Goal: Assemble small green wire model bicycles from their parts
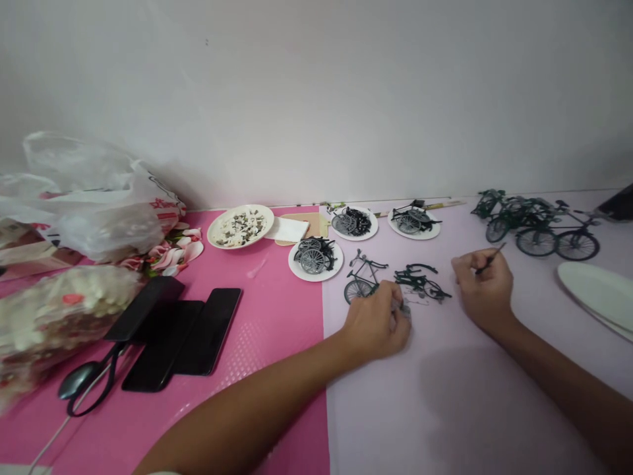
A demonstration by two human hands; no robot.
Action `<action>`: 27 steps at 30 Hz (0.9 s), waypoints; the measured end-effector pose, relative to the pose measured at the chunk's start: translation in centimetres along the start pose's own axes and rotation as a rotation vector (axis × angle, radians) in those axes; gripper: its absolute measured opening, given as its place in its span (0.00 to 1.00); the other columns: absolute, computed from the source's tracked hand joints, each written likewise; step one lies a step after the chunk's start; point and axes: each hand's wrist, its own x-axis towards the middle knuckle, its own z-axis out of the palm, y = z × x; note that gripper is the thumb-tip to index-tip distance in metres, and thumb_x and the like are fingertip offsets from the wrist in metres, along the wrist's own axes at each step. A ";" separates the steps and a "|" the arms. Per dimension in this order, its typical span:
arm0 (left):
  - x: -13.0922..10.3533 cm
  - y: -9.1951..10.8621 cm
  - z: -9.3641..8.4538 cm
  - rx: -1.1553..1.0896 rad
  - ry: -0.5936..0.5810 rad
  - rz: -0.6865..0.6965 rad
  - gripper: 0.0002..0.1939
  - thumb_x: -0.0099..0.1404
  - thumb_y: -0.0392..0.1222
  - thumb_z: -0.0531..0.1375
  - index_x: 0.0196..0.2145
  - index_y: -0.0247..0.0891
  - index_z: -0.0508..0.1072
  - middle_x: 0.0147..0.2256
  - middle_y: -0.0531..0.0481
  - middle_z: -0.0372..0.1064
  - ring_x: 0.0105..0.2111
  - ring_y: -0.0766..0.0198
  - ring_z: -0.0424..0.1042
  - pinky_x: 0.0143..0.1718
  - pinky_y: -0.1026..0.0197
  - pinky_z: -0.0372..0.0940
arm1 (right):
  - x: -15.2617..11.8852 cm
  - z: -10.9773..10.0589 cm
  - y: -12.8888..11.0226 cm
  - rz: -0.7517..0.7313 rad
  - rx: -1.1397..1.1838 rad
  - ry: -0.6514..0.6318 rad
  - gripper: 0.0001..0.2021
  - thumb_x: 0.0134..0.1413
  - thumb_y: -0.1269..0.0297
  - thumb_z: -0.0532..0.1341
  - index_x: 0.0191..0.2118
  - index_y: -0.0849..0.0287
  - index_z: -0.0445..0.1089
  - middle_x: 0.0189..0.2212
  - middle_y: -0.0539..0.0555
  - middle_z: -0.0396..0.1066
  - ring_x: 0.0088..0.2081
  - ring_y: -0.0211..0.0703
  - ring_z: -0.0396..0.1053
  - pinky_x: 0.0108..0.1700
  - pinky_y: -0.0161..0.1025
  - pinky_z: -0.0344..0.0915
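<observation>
My left hand (378, 322) is closed with curled fingers. A small greyish piece (405, 308) shows at its fingertips, too blurred to name. Beside it lies a partly built dark green miniature bicycle (359, 289), its lower part hidden behind the hand. Loose green bicycle parts (422, 282), among them a frame and a small wheel, lie just beyond the fingers. My right hand (487, 288) is raised a little to the right, pinching a thin dark rod-like part (490, 258) that points up and right.
White plates of wheels (315, 259), dark parts (352, 223) and more parts (414, 221) stand near the wall. A bowl of small pieces (241, 227) is further left. Miniature bicycles (537, 227) and white plates (598, 290) stand right. Phones (210, 333) and plastic bags (93, 204) lie left.
</observation>
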 end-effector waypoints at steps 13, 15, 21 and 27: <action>0.2 -0.2 -0.4 -0.019 0.023 0.097 0.06 0.60 0.35 0.59 0.35 0.41 0.65 0.33 0.54 0.75 0.27 0.66 0.70 0.29 0.62 0.58 | -0.9 0.8 -1.4 -0.061 -0.073 -0.171 0.19 0.56 0.60 0.67 0.34 0.48 0.52 0.27 0.47 0.68 0.31 0.51 0.71 0.42 0.51 0.66; 0.1 -0.3 -0.3 0.007 0.010 0.153 0.05 0.60 0.35 0.58 0.35 0.41 0.66 0.33 0.52 0.75 0.29 0.65 0.71 0.27 0.63 0.56 | -0.8 0.8 -1.4 -0.064 -0.080 -0.176 0.18 0.56 0.61 0.66 0.34 0.49 0.52 0.26 0.47 0.68 0.31 0.49 0.71 0.42 0.50 0.66; -0.2 -0.5 0.2 0.216 -0.119 0.332 0.06 0.63 0.39 0.56 0.38 0.39 0.70 0.34 0.49 0.74 0.25 0.64 0.66 0.21 0.64 0.48 | -0.5 1.0 -1.1 -0.058 -0.064 -0.153 0.19 0.58 0.55 0.66 0.34 0.48 0.52 0.25 0.46 0.68 0.30 0.49 0.72 0.43 0.51 0.69; 0.0 -0.1 -0.2 0.295 -0.227 0.299 0.09 0.66 0.40 0.54 0.41 0.39 0.72 0.36 0.49 0.74 0.26 0.65 0.66 0.23 0.65 0.50 | -0.4 0.8 -0.5 -0.090 -0.044 -0.161 0.18 0.59 0.57 0.67 0.35 0.48 0.52 0.25 0.47 0.68 0.30 0.49 0.72 0.43 0.51 0.69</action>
